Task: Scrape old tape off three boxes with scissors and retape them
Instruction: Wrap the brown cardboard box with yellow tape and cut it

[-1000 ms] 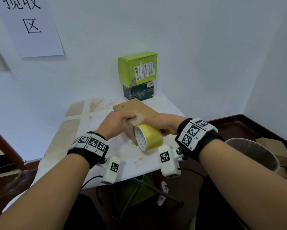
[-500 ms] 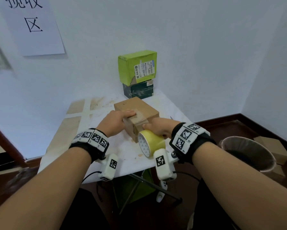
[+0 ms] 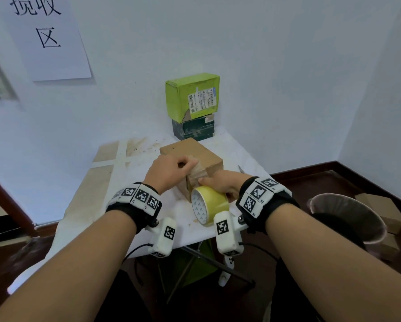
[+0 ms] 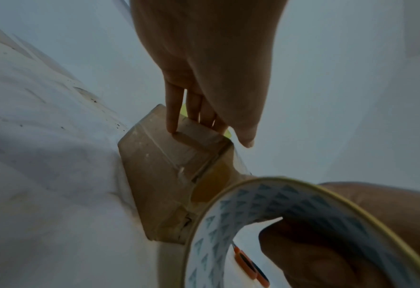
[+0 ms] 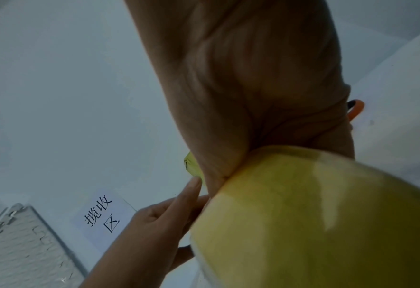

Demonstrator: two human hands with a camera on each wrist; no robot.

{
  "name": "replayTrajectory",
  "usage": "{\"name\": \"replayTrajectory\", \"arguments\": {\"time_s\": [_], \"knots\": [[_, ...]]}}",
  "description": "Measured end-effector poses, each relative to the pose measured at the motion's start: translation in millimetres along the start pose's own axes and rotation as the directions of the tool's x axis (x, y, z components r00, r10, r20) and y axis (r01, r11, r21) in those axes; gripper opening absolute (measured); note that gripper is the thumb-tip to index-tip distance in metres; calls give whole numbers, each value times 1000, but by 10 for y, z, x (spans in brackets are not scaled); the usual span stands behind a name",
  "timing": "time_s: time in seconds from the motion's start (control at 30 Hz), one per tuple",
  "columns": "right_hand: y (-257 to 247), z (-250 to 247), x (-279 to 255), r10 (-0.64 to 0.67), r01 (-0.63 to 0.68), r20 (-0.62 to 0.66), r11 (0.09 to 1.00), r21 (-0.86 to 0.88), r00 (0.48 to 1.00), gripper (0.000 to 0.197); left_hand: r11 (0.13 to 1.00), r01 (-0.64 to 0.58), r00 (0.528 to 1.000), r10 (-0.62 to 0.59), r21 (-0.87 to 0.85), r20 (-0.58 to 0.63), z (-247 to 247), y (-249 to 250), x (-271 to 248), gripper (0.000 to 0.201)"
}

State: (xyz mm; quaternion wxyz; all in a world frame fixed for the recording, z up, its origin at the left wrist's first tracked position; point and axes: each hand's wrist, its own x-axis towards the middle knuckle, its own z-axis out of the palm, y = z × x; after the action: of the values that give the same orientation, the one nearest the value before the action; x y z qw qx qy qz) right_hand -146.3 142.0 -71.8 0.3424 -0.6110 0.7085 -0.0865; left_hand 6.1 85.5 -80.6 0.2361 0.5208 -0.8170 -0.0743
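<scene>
A brown cardboard box (image 3: 191, 154) sits mid-table. My left hand (image 3: 183, 165) rests on its top near the front edge, and the straight fingertips (image 4: 173, 128) press down beside a strip of tape. My right hand (image 3: 215, 185) grips a yellow tape roll (image 3: 210, 203) against the box's near face. A length of tape (image 4: 211, 183) runs from the roll up that face. The scissors lie on the table right of the box. Only their blade tip (image 3: 241, 168) shows in the head view; the orange handles (image 4: 249, 267) show in the left wrist view.
A light green box (image 3: 192, 96) is stacked on a dark green box (image 3: 193, 130) at the table's (image 3: 83, 205) back edge, against the wall. A lined waste bin (image 3: 348, 219) stands on the floor at the right, with cardboard boxes (image 3: 380, 205) behind it.
My right hand has drawn the tape roll a little down the box's near face toward the table's front edge. My left hand stays on the box top.
</scene>
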Motion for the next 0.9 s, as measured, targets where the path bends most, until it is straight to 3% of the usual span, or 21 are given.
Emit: {"name": "replayTrajectory", "arguments": {"time_s": [0.17,0.37,0.5,0.6,0.67,0.73,0.83,0.9], "knots": [[14,31,15,-38,37,-18,999,-30,999,38,998,-48,999,47,37,5,50,-38,21,33],[67,18,75,-15,16,-7,998,59,1000,40,986,-144,989,141,88,42,33,-73,63,47],[122,-111,55,30,-48,65,954,295,997,54,982,-158,986,151,107,69,33,-72,82,43],[246,-351,77,112,-87,-51,933,350,992,36,980,-160,985,152,118,77,22,-53,87,47],[399,-467,114,159,-125,-122,961,248,980,27,978,-165,984,155,127,85,15,-45,91,48],[514,-509,166,165,-171,-196,985,-13,967,27,978,-162,984,151,129,93,16,-45,97,48],[580,-480,247,192,-264,-242,912,-315,951,34,983,-151,985,141,105,96,21,-60,106,39],[555,-462,283,197,-285,-263,888,-359,945,34,982,-156,985,147,103,92,24,-69,112,37]]}}
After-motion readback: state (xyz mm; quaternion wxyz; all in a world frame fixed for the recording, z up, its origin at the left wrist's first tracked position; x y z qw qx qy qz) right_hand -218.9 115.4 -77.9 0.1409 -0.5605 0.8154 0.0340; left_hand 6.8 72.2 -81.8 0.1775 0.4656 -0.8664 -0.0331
